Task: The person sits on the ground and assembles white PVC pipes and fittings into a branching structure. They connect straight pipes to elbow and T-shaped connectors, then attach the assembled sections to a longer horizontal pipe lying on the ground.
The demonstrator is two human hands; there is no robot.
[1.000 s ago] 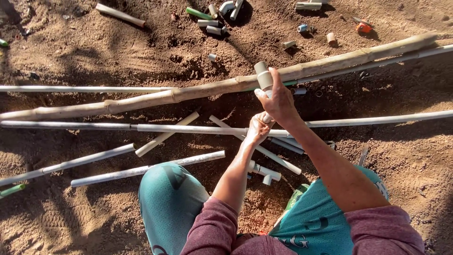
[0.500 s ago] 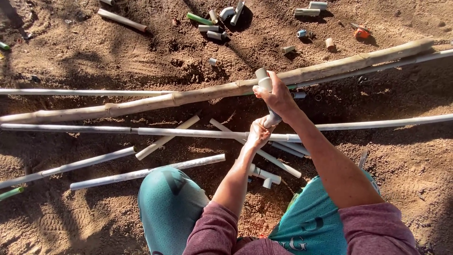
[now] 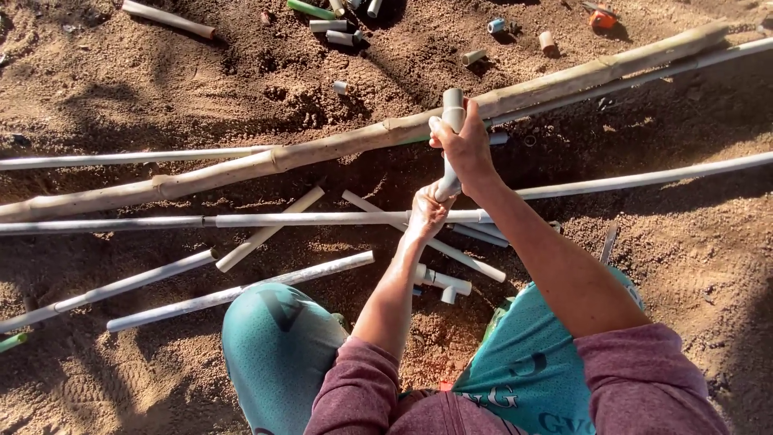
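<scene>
The person sits on sandy ground with both hands on one short grey pipe piece. It stands almost upright, above the long white pipe lying across the dirt. The right hand has its grip clamped tight near the top of the piece. The left hand has its grip closed around the bottom end. A long bamboo pole lies just behind. More white pipes rest near the knees. Small pipe bits, green and grey, lie at the top
</scene>
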